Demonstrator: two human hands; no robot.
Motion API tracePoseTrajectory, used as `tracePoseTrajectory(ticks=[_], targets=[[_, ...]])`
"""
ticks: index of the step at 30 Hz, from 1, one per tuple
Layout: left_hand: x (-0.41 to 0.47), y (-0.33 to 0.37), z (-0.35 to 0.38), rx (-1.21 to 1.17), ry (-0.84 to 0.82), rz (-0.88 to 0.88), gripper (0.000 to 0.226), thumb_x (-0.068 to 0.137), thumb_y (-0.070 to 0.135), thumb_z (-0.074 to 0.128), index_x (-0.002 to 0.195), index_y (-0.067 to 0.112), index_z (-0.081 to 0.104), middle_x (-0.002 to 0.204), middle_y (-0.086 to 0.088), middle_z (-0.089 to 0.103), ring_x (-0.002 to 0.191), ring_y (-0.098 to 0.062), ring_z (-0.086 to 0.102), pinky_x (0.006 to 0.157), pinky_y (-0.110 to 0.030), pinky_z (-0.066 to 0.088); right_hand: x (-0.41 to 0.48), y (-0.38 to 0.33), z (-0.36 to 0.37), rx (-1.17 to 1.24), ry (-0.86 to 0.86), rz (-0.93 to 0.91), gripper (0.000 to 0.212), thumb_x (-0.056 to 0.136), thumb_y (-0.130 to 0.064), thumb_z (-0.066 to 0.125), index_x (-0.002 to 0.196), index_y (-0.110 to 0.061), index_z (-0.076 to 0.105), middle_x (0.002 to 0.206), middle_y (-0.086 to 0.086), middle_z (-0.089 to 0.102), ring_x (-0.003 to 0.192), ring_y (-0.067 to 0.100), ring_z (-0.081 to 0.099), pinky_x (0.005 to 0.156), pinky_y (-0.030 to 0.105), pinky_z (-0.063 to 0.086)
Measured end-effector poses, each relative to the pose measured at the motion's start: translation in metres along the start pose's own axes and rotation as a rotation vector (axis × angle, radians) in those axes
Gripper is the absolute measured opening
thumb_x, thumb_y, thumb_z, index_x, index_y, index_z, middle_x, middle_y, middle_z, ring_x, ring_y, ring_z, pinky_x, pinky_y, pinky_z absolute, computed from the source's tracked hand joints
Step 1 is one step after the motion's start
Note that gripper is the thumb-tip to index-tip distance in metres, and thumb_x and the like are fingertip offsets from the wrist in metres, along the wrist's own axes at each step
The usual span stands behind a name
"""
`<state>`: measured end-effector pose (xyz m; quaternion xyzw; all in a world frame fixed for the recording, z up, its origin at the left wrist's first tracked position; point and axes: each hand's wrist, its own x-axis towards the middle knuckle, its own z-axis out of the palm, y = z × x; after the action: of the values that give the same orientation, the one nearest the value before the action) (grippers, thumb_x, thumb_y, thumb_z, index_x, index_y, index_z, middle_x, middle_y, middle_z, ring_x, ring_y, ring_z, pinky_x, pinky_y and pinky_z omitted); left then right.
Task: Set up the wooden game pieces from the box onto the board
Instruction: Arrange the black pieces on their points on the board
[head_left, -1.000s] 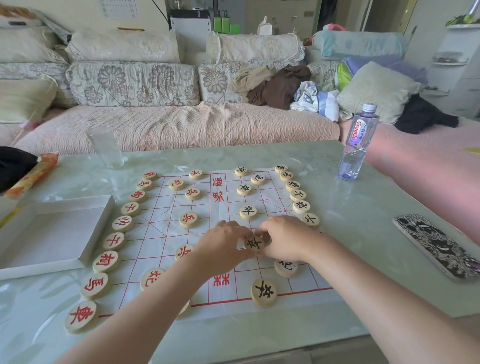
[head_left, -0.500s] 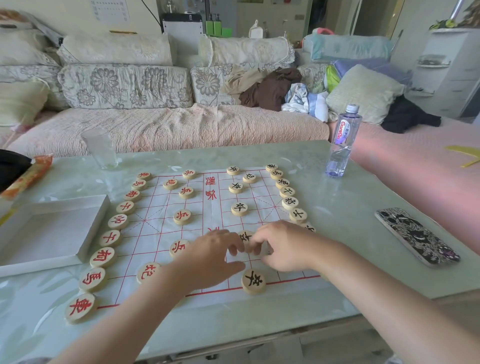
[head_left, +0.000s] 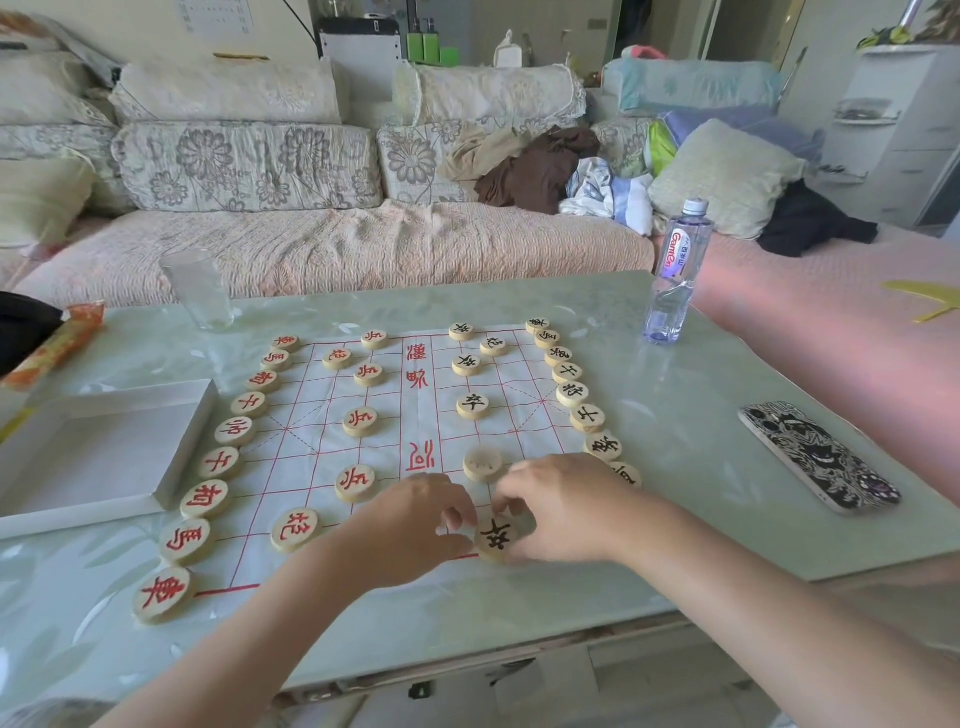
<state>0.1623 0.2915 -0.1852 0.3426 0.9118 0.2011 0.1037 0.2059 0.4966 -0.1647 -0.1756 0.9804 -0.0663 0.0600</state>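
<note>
A white board (head_left: 311, 457) with red lines lies on the table. Round wooden pieces stand on it: red-marked ones (head_left: 205, 499) line its left side, black-marked ones (head_left: 571, 393) its right side, and several more sit inside the grid. At the near edge of the board, my left hand (head_left: 415, 519) and my right hand (head_left: 563, 506) meet around one black-marked piece (head_left: 497, 538), with fingertips on both of its sides. Just beyond my fingers sits a pale piece (head_left: 483, 464) whose mark I cannot read. The white box (head_left: 171, 457) lies open to the left with nothing in it.
A drinking glass (head_left: 197, 288) stands at the far left, a water bottle (head_left: 675, 270) at the far right. A patterned phone (head_left: 818, 454) lies right of the board, an orange packet (head_left: 57, 343) at the table's left edge. A sofa runs behind.
Both hands let go of the black-marked piece in the middle of the board and came back toward me onto the piece at the near edge. The view shifted slightly.
</note>
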Motion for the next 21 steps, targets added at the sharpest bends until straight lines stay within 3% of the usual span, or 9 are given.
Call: tracePoseTrajectory(ticks=[2, 6, 12, 15, 18, 21], targets=[[-0.001, -0.001, 0.001, 0.004, 0.014, 0.001, 0.02, 0.082, 0.039, 0.069, 0.101, 0.035, 0.065, 0.09, 0.019, 0.056, 0.08, 0.005, 0.051, 0.072, -0.011, 0.041, 0.001, 0.001, 0.002, 0.027, 0.011, -0.02, 0.046, 0.079, -0.05, 0.068, 0.121, -0.036, 0.058, 0.12, -0.016, 0.058, 0.106, 0.012, 0.058, 0.08, 0.03, 0.044], [-0.002, 0.003, 0.006, 0.041, 0.048, -0.012, 0.042, 0.071, 0.061, 0.071, 0.103, 0.034, 0.064, 0.092, 0.02, 0.054, 0.086, 0.0, 0.05, 0.077, -0.018, 0.044, 0.002, 0.004, 0.006, 0.129, -0.034, -0.044, 0.052, 0.081, -0.021, 0.065, 0.126, -0.042, 0.05, 0.126, -0.021, 0.058, 0.113, 0.011, 0.056, 0.086, 0.03, 0.045], [-0.004, 0.007, 0.006, 0.045, 0.092, -0.013, 0.057, 0.066, 0.072, 0.067, 0.107, 0.032, 0.061, 0.096, 0.018, 0.056, 0.089, -0.004, 0.05, 0.071, -0.016, 0.041, 0.001, 0.001, 0.011, 0.045, 0.068, -0.039, 0.061, 0.077, -0.061, 0.067, 0.13, -0.042, 0.045, 0.112, -0.019, 0.06, 0.103, 0.01, 0.059, 0.073, 0.027, 0.038], [-0.005, 0.01, 0.006, 0.038, 0.075, -0.007, 0.051, 0.069, 0.066, 0.069, 0.107, 0.033, 0.059, 0.096, 0.018, 0.056, 0.089, -0.004, 0.049, 0.064, -0.01, 0.033, 0.0, -0.001, 0.011, 0.092, 0.044, -0.046, 0.073, 0.076, -0.054, 0.07, 0.14, -0.045, 0.036, 0.125, -0.021, 0.054, 0.11, 0.01, 0.056, 0.083, 0.028, 0.043], [-0.006, 0.009, 0.006, 0.019, 0.08, -0.008, 0.041, 0.075, 0.054, 0.072, 0.108, 0.032, 0.061, 0.095, 0.018, 0.057, 0.086, -0.004, 0.052, 0.069, -0.016, 0.042, -0.001, 0.0, 0.01, 0.138, 0.006, -0.035, 0.082, 0.082, -0.032, 0.068, 0.148, -0.049, 0.02, 0.127, -0.02, 0.055, 0.111, 0.011, 0.054, 0.089, 0.027, 0.043], [-0.006, 0.007, 0.006, 0.01, 0.068, -0.019, 0.04, 0.074, 0.054, 0.072, 0.108, 0.035, 0.061, 0.094, 0.019, 0.057, 0.087, -0.004, 0.053, 0.077, -0.022, 0.047, -0.002, 0.002, 0.011, 0.162, 0.0, -0.01, 0.083, 0.082, -0.032, 0.069, 0.148, -0.049, 0.022, 0.122, -0.021, 0.056, 0.108, 0.008, 0.053, 0.088, 0.025, 0.042]])
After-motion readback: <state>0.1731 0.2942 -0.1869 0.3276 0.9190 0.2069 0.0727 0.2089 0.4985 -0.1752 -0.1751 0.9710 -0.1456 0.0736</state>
